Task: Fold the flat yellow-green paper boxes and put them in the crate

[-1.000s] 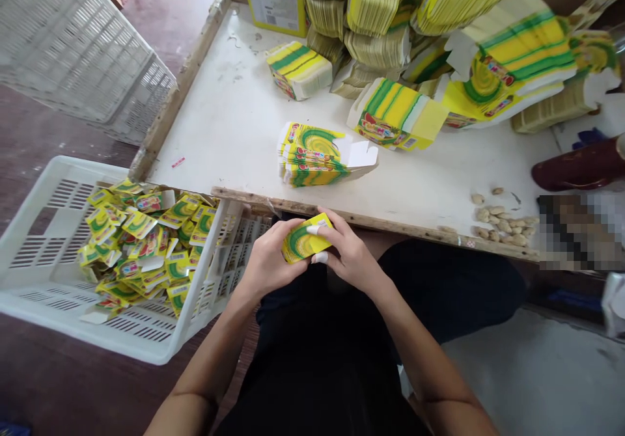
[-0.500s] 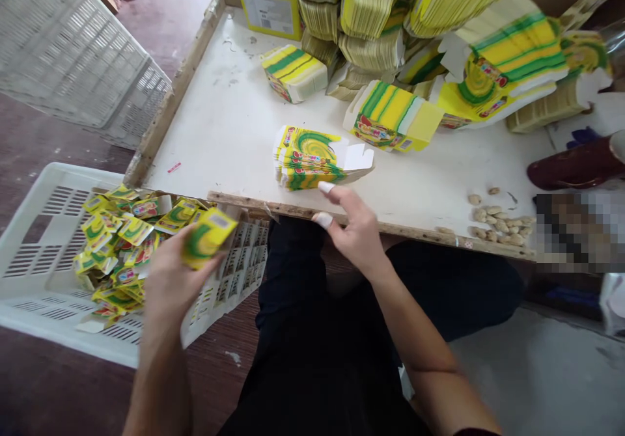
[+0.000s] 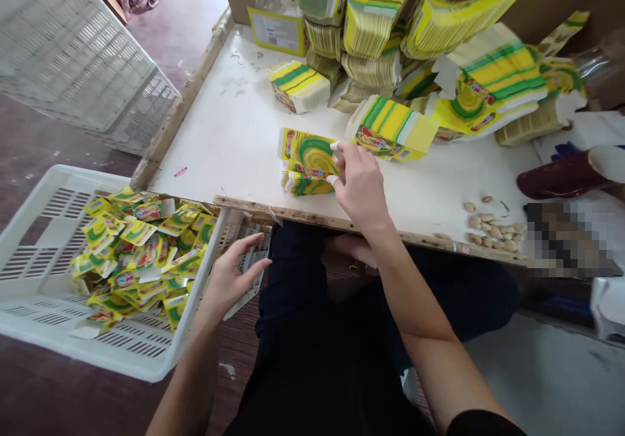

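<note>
My right hand [image 3: 359,185] grips the right end of the top flat carton [image 3: 315,153], yellow and green with a swirl print, thumb and fingers at its edge. Beneath it, on the white tabletop [image 3: 224,136], lies a small stack of similar flattened cartons [image 3: 307,185]. My left hand [image 3: 234,276] is empty, thumb and fingers apart, just right of a white plastic crate [image 3: 161,361]. Inside that crate lie many small yellow-green cartons [image 3: 146,247], jumbled together. The fingertips of my right hand partly hide the carton's end.
Stacks of flat cartons [image 3: 371,29] stand along the back of the table. Two bundles of cartons [image 3: 395,127] [image 3: 297,84] lie in front of them. Peanuts [image 3: 493,228] and a dark red cup [image 3: 556,176] are at right. A wooden strip [image 3: 293,218] edges the table.
My left hand has let go of a carton into the crate and moved right, now empty. My right hand has moved up onto the stack and taken hold of the top flat carton.
</note>
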`<act>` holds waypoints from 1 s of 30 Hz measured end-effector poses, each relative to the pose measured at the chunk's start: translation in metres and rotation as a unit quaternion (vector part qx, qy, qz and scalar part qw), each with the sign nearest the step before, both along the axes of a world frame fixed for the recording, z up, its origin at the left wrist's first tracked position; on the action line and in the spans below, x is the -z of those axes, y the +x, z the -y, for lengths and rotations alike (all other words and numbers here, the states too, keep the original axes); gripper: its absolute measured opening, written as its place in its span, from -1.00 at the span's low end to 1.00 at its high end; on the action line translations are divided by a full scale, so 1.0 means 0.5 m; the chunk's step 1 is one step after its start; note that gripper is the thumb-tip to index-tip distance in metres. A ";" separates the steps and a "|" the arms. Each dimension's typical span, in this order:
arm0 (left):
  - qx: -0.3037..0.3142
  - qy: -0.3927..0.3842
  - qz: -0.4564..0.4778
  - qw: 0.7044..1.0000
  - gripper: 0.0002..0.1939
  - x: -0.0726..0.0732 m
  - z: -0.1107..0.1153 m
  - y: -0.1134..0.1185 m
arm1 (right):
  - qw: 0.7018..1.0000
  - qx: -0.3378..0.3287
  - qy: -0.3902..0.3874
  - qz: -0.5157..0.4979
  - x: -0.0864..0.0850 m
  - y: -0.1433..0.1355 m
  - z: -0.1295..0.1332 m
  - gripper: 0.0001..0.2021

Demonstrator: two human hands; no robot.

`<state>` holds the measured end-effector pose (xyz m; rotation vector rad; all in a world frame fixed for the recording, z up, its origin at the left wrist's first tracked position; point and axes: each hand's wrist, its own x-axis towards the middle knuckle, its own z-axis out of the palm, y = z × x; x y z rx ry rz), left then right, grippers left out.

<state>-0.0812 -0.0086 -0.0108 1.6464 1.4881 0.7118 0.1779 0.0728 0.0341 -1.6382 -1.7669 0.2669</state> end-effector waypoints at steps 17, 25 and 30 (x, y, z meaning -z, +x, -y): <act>-0.201 0.043 0.484 0.851 -0.29 -0.037 -0.033 0.202 | 0.830 -0.148 -0.215 -0.493 0.073 -0.108 0.193 -0.65; -0.190 0.064 0.367 0.908 -0.75 0.000 -0.005 0.164 | 0.884 -0.124 -0.117 -0.435 0.074 -0.046 0.190 -0.98; 0.018 -0.014 0.299 0.954 -0.26 -0.059 -0.022 0.081 | 0.975 -0.142 0.040 -0.165 0.057 0.007 0.192 -0.80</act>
